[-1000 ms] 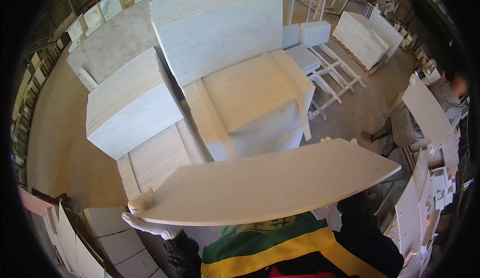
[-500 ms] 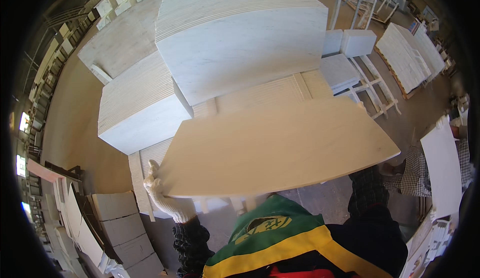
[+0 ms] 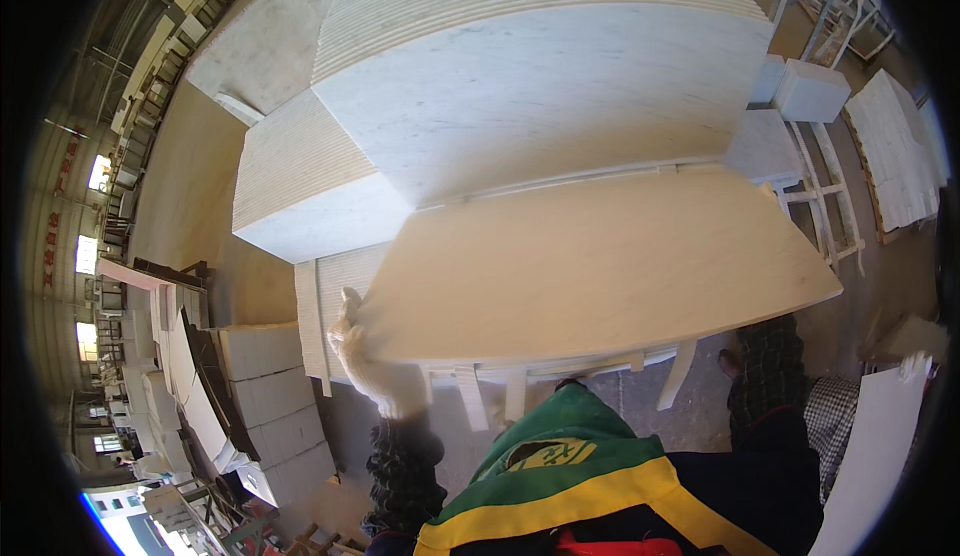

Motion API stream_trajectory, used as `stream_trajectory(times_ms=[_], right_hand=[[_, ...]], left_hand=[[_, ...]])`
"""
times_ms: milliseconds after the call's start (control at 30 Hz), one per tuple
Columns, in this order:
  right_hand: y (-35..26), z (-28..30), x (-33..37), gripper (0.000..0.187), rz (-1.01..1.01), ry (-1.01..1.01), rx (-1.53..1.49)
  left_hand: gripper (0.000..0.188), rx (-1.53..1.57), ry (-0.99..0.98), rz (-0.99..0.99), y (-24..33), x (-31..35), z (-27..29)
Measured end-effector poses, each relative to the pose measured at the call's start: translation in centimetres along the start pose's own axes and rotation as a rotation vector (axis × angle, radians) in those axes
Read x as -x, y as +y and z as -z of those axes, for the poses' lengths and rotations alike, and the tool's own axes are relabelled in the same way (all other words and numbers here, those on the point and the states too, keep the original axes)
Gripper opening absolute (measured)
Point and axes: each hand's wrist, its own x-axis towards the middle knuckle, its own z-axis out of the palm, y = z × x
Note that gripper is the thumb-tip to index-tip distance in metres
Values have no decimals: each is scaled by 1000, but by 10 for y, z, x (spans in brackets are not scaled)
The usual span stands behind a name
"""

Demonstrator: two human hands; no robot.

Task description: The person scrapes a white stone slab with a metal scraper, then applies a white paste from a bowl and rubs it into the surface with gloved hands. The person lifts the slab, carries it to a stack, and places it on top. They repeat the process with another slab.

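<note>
A wide, thin pale stone slab (image 3: 600, 266) lies tilted in front of me, its far edge close to the foot of a tall stack of white marble slabs (image 3: 540, 96). My left hand (image 3: 352, 346), in a white knitted glove, grips the slab's left edge, thumb up. At the slab's far right corner, only a bit of my right hand's glove (image 3: 769, 189) shows; the slab hides the rest. My right forearm (image 3: 768, 356) reaches up under that end. Beneath the slab, a low layer of stacked slabs (image 3: 350, 261) with wooden strips (image 3: 470, 396) shows.
A lower slab stack (image 3: 310, 216) stands on the left. Cut blocks (image 3: 265, 386) are piled at lower left. White blocks (image 3: 812, 91) rest beside a metal frame (image 3: 830, 196) on the right. At lower right, another person's gloved hand (image 3: 915, 366) holds a white panel (image 3: 870, 446).
The slab has come nearer to the tall stack's front, covering more of the layer below. Both hands still hold it. My view has swung, so surroundings sit farther right.
</note>
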Motion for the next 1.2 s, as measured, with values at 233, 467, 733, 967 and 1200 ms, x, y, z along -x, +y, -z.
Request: stream_trajectory(times_ms=[233,467,733,967,1200], right_hand=[[4,-2,-14,62,-9,23,5],[12,-2,-10,64,11,48,-7],[27,-60,8,66,105,2,-146],[103,-22,160,69,119,-349,42],[248,112,425,50,-338,66,465]], left_hand=[[34,-82,-20,-24,-3,-7,-10],[49,-412,78,-109,5,-29,-30],[95,-293,-284,199,45,-134,-95],[96,-313,-336,101,-9,-118,-22],[50,-742,-670,303,-33,44,202]])
